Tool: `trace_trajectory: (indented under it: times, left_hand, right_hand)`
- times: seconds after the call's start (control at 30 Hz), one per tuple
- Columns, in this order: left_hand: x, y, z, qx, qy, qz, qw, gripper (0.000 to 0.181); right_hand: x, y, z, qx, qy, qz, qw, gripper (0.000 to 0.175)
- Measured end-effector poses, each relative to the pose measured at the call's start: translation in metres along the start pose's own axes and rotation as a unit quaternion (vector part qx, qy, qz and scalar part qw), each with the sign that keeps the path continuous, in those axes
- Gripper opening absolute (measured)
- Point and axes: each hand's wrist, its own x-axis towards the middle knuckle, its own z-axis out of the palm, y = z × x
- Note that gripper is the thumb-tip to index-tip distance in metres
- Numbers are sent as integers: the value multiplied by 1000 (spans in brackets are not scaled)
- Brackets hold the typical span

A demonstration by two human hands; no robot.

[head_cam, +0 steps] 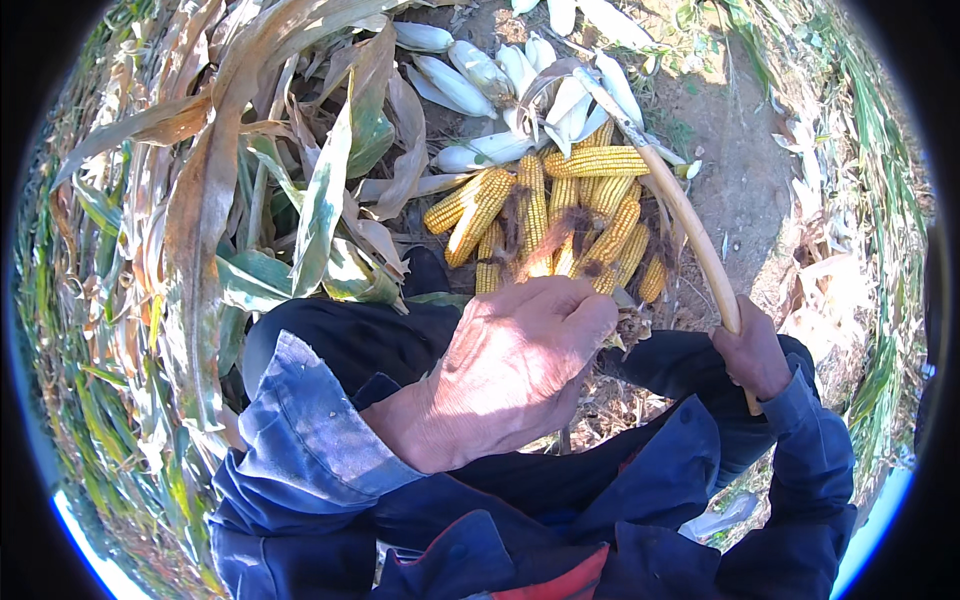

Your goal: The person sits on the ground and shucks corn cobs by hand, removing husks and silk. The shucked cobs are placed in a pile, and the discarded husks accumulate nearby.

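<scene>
My left hand point(517, 360), back up and fingers curled out of sight, is in front of me just below a pile of husked yellow corn ears point(532, 217). Pale husk pieces point(634, 326) show beside its knuckles; whether it grips them is hidden. My right hand point(754, 349) is closed around the lower part of a long, curved wooden handle point(694, 217). That handle slants up and left past the pile, and a dark curved piece, seemingly a sickle blade, is at its far end. Brown corn silk point(559, 236) lies over the ears.
Ears in pale husks point(472, 75) lie beyond the yellow pile. Dry corn stalks and leaves point(202, 225) rise close on the left. Bare soil point(750, 180) and loose husks point(825, 300) are at the right. My bent legs flank the ground before me.
</scene>
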Motion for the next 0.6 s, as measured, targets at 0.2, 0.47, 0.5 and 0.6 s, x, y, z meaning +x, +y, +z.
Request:
trace_trajectory:
  times: [0.2,0.47,0.5,0.6]
  left_hand:
    - [0,5,3,-2,-23,-7,1000,26]
    - [3,3,-5,28,-32,-23,999,29]
    - [3,2,-8,20,-24,-26,999,30]
    - [0,-4,-16,22,-8,-41,999,28]
  right_hand:
    - [-20,-9,-7,48,25,40,998,31]
    - [166,-138,102,140,80,-148,976,44]
    - [187,-161,119,176,42,-112,977,45]
    - [226,-218,163,205,75,-139,966,45]
